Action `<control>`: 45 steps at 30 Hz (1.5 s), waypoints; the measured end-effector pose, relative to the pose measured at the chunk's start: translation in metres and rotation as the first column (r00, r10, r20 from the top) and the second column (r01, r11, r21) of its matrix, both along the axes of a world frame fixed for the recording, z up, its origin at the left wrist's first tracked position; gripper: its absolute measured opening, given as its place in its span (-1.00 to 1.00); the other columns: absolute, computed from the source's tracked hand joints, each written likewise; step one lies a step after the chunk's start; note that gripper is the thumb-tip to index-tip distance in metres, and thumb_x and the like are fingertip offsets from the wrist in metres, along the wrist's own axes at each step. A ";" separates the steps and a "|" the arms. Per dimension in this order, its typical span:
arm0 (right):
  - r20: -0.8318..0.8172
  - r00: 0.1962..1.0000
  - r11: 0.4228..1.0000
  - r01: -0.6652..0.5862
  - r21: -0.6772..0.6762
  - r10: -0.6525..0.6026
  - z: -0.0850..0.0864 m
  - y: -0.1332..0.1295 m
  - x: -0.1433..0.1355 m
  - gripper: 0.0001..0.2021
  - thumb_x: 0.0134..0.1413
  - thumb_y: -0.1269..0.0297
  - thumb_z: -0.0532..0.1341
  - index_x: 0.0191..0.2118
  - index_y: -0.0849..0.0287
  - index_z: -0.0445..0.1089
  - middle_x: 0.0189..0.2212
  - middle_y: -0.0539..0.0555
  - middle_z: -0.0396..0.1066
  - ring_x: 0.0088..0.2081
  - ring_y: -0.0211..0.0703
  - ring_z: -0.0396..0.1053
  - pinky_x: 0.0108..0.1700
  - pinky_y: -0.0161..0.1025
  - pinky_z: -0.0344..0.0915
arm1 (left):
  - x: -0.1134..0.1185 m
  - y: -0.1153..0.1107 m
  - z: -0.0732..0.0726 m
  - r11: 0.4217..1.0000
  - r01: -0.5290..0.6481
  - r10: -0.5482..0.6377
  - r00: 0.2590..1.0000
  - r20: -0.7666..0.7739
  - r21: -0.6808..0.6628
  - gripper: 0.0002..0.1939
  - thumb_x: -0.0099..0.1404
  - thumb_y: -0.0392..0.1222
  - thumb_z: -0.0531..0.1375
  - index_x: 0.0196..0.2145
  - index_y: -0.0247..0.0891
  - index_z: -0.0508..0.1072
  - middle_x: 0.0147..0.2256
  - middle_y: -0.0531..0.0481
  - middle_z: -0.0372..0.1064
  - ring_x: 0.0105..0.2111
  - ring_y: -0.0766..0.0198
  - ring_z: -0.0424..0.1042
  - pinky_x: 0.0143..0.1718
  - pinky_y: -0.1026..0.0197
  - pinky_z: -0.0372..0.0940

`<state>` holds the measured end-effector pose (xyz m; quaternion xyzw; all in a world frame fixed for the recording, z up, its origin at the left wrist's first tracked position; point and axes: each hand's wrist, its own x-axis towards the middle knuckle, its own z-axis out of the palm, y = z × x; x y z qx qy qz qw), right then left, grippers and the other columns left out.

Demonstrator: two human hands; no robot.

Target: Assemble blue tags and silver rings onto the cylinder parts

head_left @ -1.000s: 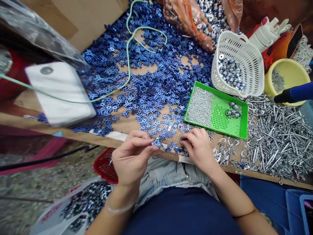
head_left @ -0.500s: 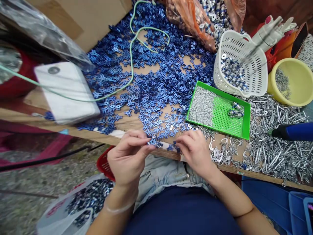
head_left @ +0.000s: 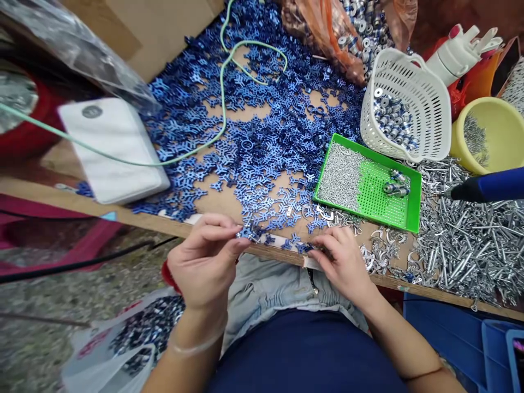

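Observation:
My left hand [head_left: 204,259] pinches a small blue three-armed metal piece [head_left: 246,231] with thin silver pins standing on it, just over the table's front edge. To its right, the thumb and fingers of my right hand [head_left: 343,263] close on another blue three-armed piece [head_left: 303,247] lying at the edge; the fingertips partly hide it. A few loose blue pieces [head_left: 286,244] lie between the two hands on a whitish strip. Beyond them spreads a wide heap of the same blue parts [head_left: 262,147].
A green tray [head_left: 370,218] holds small silver pins and a few blue-silver cylinders. Behind it stand a white basket [head_left: 434,120] and a yellow bowl [head_left: 505,136]. Silver rods [head_left: 470,240] heap at right, beneath a blue-black tool [head_left: 491,186]. A green cord [head_left: 223,109] crosses the blue parts.
My left hand has shifted slightly left with its blue piece. My right hand has moved right along the table edge, and its fingers now lie lower. The blue-black tool appears higher.

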<state>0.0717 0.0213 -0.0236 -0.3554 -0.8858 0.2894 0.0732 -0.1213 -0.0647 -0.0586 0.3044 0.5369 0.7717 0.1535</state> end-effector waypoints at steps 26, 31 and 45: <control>0.107 0.945 0.790 -0.317 0.525 0.309 0.003 0.032 -0.048 -0.77 0.13 0.46 0.04 -0.27 0.17 0.45 0.03 0.09 0.32 0.05 -0.01 0.15 0.04 -0.06 0.14 | -0.011 -0.010 -0.008 0.996 -0.088 0.089 0.996 0.018 -0.024 -0.82 -0.08 -0.35 0.38 -0.46 -0.18 0.55 -0.48 0.07 0.34 -0.46 0.35 0.32 -0.46 0.30 0.18; 0.024 0.995 0.864 -0.095 0.494 0.096 0.009 0.046 -0.055 -0.80 0.13 0.41 0.07 -0.23 0.16 0.43 -0.16 0.13 0.38 -0.11 -0.03 0.17 -0.10 -0.07 0.15 | -0.013 -0.010 -0.013 0.996 -0.065 0.067 0.998 0.020 -0.058 -0.85 -0.05 -0.34 0.38 -0.46 -0.17 0.54 -0.48 0.06 0.36 -0.42 0.32 0.32 -0.41 0.26 0.22; 0.227 0.946 0.942 -0.275 0.190 0.231 0.031 0.071 -0.089 -0.92 0.03 0.27 0.23 -0.43 0.11 0.36 -0.31 0.03 0.33 -0.17 -0.03 0.17 -0.14 -0.06 -0.02 | 0.006 -0.008 0.002 0.986 0.114 -0.127 0.986 -0.111 -0.123 -0.78 -0.02 -0.40 0.35 -0.38 -0.17 0.53 -0.46 0.07 0.35 -0.46 0.37 0.33 -0.47 0.32 0.24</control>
